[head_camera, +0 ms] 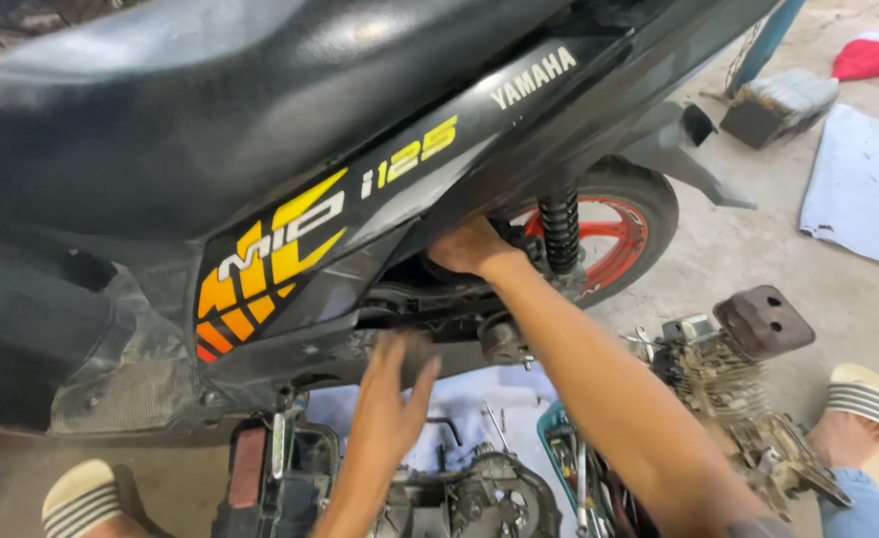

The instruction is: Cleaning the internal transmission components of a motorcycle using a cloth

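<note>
A black scooter (290, 149) with yellow and orange side graphics fills the upper view, its rear wheel with a red rim (614, 234) at right. My right hand (471, 247) reaches up under the rear side panel, next to the black coil shock absorber (560, 229); its fingers are hidden in the frame gap. My left hand (392, 394) is raised with fingers spread, blurred, just below the lower body panel and holding nothing.
A removed engine block (729, 389) lies on the concrete floor at right. More engine parts (479, 498) and a teal tray of tools (569, 458) sit on a white cloth below. A grey mat (863, 184), a box and a red cap lie at far right. My sandalled feet frame the bottom.
</note>
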